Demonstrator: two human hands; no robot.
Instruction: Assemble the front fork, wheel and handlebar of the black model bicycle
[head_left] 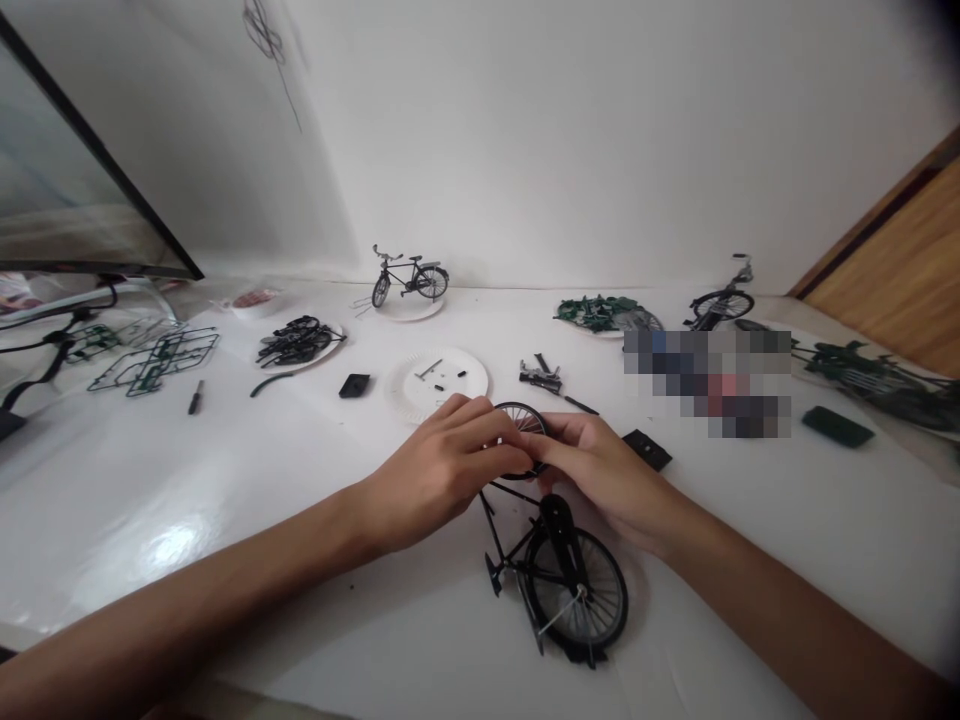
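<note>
A black model bicycle (576, 540) is held over the white table, its rear wheel toward me and its front wheel (523, 413) at the far end. My left hand (457, 455) is closed on the front wheel area from the left, fingertips pressed near the rim. From the right, my right hand (589, 455) pinches the same wheel between thumb and fingers. The fingers cover the fork and the wheel's middle, so any small part there is hidden. Just beyond, a white paper plate (397, 385) holds a few tiny dark parts.
Finished model bicycles stand at the back left (411, 278) and back right (724, 300). Plates carry black parts (300, 340) and green parts (596, 312). A small screwdriver (196, 398), green sprue frames (154, 360) and a black square piece (649, 450) lie about. A monitor (82, 170) stands left.
</note>
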